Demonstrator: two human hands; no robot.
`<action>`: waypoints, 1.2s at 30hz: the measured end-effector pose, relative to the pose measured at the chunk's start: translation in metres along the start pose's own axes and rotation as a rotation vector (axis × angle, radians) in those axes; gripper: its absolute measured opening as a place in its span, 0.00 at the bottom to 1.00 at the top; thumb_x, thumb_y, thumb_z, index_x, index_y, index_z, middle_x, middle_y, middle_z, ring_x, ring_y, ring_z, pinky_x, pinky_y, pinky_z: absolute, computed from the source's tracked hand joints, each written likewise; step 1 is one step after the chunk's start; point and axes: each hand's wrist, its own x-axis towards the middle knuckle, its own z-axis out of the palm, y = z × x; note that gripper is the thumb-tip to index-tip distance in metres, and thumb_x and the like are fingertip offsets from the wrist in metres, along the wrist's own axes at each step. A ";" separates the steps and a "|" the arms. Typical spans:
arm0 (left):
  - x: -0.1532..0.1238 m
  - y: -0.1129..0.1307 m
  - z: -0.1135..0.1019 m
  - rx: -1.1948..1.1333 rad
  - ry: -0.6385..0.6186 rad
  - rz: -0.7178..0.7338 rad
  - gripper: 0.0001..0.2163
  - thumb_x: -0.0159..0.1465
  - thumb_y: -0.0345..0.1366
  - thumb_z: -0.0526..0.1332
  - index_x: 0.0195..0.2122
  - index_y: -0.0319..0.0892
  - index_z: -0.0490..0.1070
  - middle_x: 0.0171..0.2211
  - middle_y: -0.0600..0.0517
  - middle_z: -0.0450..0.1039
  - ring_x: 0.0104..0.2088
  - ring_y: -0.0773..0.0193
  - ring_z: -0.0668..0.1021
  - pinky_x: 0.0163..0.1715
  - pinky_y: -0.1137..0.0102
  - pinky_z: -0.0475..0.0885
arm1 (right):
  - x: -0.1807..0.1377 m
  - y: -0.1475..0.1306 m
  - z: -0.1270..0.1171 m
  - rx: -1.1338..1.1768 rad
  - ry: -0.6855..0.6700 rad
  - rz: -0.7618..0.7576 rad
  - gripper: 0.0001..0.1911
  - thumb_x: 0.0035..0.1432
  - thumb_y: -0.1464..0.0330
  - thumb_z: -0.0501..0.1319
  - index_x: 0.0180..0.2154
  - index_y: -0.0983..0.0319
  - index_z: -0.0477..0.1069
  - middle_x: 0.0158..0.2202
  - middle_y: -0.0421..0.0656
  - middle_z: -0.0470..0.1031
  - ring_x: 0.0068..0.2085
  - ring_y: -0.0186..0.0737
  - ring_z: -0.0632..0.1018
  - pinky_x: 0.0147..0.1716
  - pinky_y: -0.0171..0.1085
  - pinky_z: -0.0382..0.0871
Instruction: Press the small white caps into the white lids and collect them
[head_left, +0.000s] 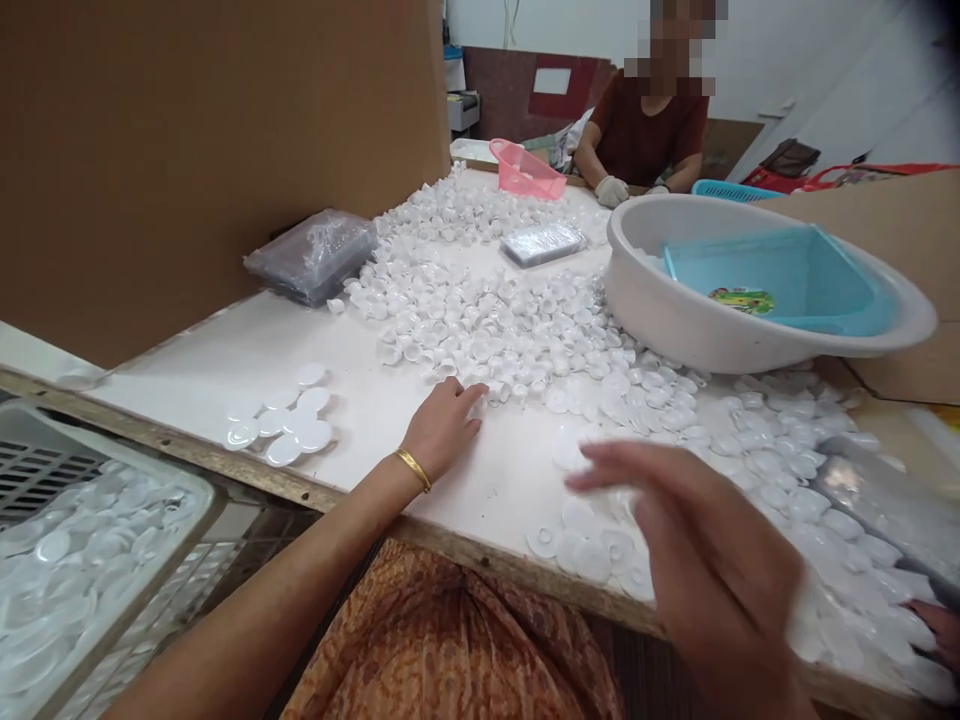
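Observation:
My left hand (444,425) reaches over the white table (247,355), wearing a gold bangle. Its fingers are curled at the near edge of a big heap of small white plastic caps (487,320) and seem to pinch one. My right hand (697,555) hovers blurred above flat white round lids (585,550) near the table's front edge. Its fingers stretch out to the left and hold nothing that I can see. A small group of flat lids (289,425) lies to the left of my left hand.
A white basin (675,320) holding a light blue basket (787,280) stands at the right. Clear bags (315,255) lie by a brown cardboard wall. A grey crate of lids (67,560) sits at lower left. Another person in gloves works at the far end beside a pink basket (525,172).

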 end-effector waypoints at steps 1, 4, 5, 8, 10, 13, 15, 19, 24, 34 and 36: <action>-0.003 0.005 0.003 0.012 -0.001 0.024 0.20 0.57 0.31 0.55 0.52 0.45 0.64 0.39 0.46 0.64 0.41 0.55 0.69 0.40 0.64 0.66 | 0.011 0.008 -0.001 -0.083 -0.023 0.011 0.13 0.61 0.67 0.52 0.47 0.54 0.68 0.43 0.44 0.73 0.42 0.42 0.74 0.39 0.43 0.71; -0.013 0.015 0.005 -0.020 -0.043 0.046 0.19 0.58 0.31 0.54 0.52 0.46 0.64 0.38 0.48 0.64 0.40 0.57 0.69 0.38 0.65 0.66 | 0.033 0.040 0.003 -0.467 -0.201 -0.013 0.13 0.59 0.68 0.54 0.46 0.59 0.69 0.44 0.46 0.73 0.44 0.46 0.73 0.41 0.46 0.68; -0.017 0.016 0.005 -0.044 -0.057 0.030 0.20 0.58 0.31 0.54 0.52 0.46 0.63 0.38 0.48 0.64 0.39 0.58 0.69 0.38 0.66 0.66 | 0.036 0.049 0.005 -0.580 -0.283 -0.030 0.14 0.58 0.68 0.56 0.46 0.61 0.69 0.45 0.47 0.73 0.46 0.48 0.71 0.42 0.48 0.67; -0.026 0.013 -0.001 -0.109 -0.066 -0.058 0.23 0.56 0.32 0.57 0.54 0.46 0.60 0.39 0.49 0.63 0.39 0.59 0.70 0.37 0.66 0.67 | 0.040 0.065 0.015 -0.765 -0.446 -0.074 0.16 0.53 0.68 0.61 0.45 0.63 0.70 0.46 0.48 0.72 0.47 0.50 0.69 0.42 0.47 0.65; -0.032 0.007 -0.005 -0.115 -0.058 -0.105 0.20 0.55 0.34 0.59 0.51 0.44 0.62 0.40 0.49 0.63 0.39 0.59 0.71 0.38 0.66 0.67 | 0.040 0.066 0.020 -0.811 -0.440 -0.095 0.12 0.54 0.69 0.60 0.42 0.63 0.72 0.45 0.48 0.72 0.47 0.49 0.69 0.41 0.45 0.65; -0.040 -0.001 -0.008 -0.087 -0.082 -0.129 0.13 0.56 0.36 0.59 0.43 0.43 0.67 0.39 0.49 0.64 0.39 0.59 0.71 0.38 0.65 0.66 | 0.038 0.064 0.024 -0.857 -0.381 -0.123 0.09 0.58 0.73 0.54 0.35 0.63 0.74 0.40 0.47 0.73 0.44 0.46 0.70 0.40 0.42 0.63; -0.043 -0.003 -0.008 -0.087 -0.090 -0.124 0.12 0.56 0.37 0.58 0.42 0.44 0.68 0.39 0.49 0.64 0.39 0.59 0.71 0.38 0.65 0.66 | 0.037 0.065 0.024 -0.861 -0.371 -0.145 0.11 0.59 0.73 0.53 0.37 0.63 0.73 0.40 0.47 0.73 0.43 0.45 0.70 0.41 0.42 0.63; -0.039 0.002 -0.005 -0.133 -0.072 -0.128 0.18 0.57 0.38 0.58 0.49 0.45 0.64 0.40 0.49 0.64 0.40 0.59 0.71 0.38 0.66 0.67 | 0.035 0.069 0.024 -0.876 -0.339 -0.107 0.22 0.55 0.64 0.59 0.51 0.65 0.66 0.50 0.51 0.68 0.49 0.51 0.67 0.43 0.47 0.63; -0.033 0.009 0.000 -0.115 -0.114 -0.055 0.13 0.58 0.36 0.56 0.43 0.43 0.70 0.38 0.48 0.65 0.40 0.58 0.70 0.39 0.65 0.66 | 0.034 0.067 0.027 -0.747 -0.414 -0.048 0.13 0.58 0.72 0.54 0.45 0.66 0.70 0.45 0.50 0.71 0.47 0.46 0.69 0.45 0.43 0.64; -0.037 0.003 -0.002 -0.121 -0.153 -0.064 0.12 0.58 0.36 0.54 0.41 0.43 0.71 0.37 0.50 0.64 0.35 0.61 0.70 0.33 0.67 0.65 | 0.046 0.063 0.028 -0.745 -0.432 0.023 0.12 0.54 0.66 0.60 0.41 0.62 0.70 0.43 0.47 0.72 0.47 0.48 0.68 0.42 0.46 0.63; -0.037 0.005 -0.003 -0.112 -0.154 -0.066 0.12 0.58 0.36 0.54 0.41 0.43 0.71 0.37 0.49 0.64 0.34 0.62 0.71 0.33 0.68 0.65 | 0.047 0.062 0.029 -0.730 -0.436 0.033 0.11 0.53 0.66 0.61 0.39 0.62 0.69 0.41 0.47 0.72 0.45 0.47 0.69 0.42 0.45 0.63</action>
